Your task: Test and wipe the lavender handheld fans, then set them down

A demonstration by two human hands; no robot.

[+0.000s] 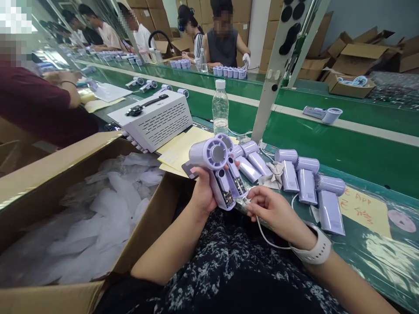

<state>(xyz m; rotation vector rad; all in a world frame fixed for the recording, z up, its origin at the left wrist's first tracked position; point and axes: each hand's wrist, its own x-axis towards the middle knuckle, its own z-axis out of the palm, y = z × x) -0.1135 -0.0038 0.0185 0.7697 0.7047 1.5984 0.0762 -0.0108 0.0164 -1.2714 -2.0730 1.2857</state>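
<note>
My left hand [203, 192] is closed around two lilac handheld fans [209, 153], held side by side in front of me. Their handles are uncovered on one face, so the circuit boards [225, 192] show. With fingers pinched, my right hand [270, 209] holds the plug end of a white cable [266, 237] against the lower end of one handle; whether it is inserted I cannot tell. Several more lilac fans [306, 179] lie in a row on the green table to the right, and others [250, 163] lie just behind the held ones.
On my left stands an open carton [144, 231] with translucent bags inside. Behind it is a grey vented metal box [163, 124], beside a plastic bottle [220, 109]. A metal post [273, 83] rises ahead. The conveyor [369, 131] carries a fan [322, 113]. Co-workers sit opposite and left.
</note>
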